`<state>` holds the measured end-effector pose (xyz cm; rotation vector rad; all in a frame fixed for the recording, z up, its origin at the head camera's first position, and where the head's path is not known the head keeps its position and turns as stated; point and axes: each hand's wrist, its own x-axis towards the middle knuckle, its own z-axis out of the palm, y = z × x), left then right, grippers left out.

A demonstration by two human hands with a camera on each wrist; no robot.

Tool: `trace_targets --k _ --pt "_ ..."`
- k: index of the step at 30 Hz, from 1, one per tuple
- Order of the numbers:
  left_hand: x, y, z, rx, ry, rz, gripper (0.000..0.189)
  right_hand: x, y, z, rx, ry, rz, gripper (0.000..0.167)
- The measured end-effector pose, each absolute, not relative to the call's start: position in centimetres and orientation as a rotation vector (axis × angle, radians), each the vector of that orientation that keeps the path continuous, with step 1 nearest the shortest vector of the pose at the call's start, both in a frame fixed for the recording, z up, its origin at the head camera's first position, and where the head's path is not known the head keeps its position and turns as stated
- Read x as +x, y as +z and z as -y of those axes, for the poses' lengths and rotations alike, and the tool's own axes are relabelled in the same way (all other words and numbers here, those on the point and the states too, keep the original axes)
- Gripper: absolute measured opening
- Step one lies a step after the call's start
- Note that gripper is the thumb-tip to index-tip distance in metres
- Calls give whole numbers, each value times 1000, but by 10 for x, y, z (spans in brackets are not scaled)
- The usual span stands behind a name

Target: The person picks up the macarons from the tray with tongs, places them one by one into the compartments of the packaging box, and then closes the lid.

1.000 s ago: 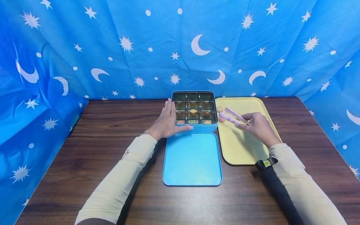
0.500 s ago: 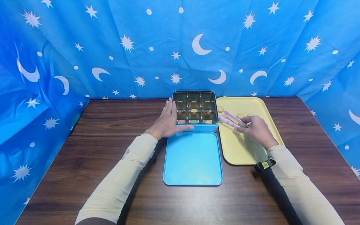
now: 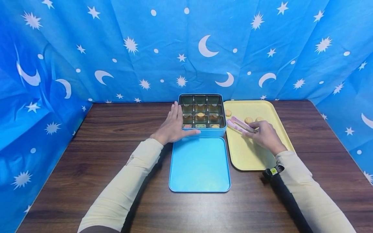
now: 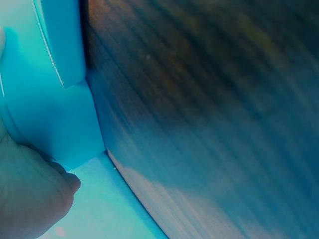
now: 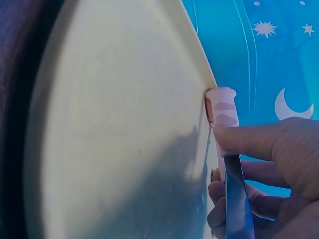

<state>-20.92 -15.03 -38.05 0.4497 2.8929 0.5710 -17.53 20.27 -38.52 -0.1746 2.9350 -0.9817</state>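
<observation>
My left hand (image 3: 170, 126) rests with straight fingers along the left side of a blue tin (image 3: 207, 133), its thumb across the front wall. Inside the tin is a divided insert (image 3: 194, 100) with cookies in the front row and a yellowish cookie (image 3: 200, 114) in the middle compartment. My right hand (image 3: 266, 134) grips pink tongs (image 3: 237, 125) low over the left part of the yellow tray (image 3: 247, 158). In the right wrist view, a reddish cookie edge (image 5: 209, 108) shows at the tong tips (image 5: 223, 94); the rest of it is hidden.
A blue lid (image 3: 199, 165) lies in front of the tin. On the tray, one round cookie (image 3: 228, 113) is near the left rim, and another cookie (image 3: 248, 120) lies behind the tongs with one more beside it. A starry blue curtain (image 3: 163, 38) backs the wooden table (image 3: 116, 119).
My right hand has lowered slightly and the tongs have closed in over the reddish cookie, now covering it. Cookies behind the tongs have come into view. The left hand has stayed in place.
</observation>
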Motion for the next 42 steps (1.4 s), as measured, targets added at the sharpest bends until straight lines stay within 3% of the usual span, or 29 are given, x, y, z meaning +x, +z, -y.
trace_targets --k 23,42 --pt "-209 -383 153 436 575 -2890 138 -180 -357 -207 -202 -1047 -3003 46" --pt "-209 -380 150 450 577 -2902 138 -194 -336 -160 -306 -1054 -2961 48"
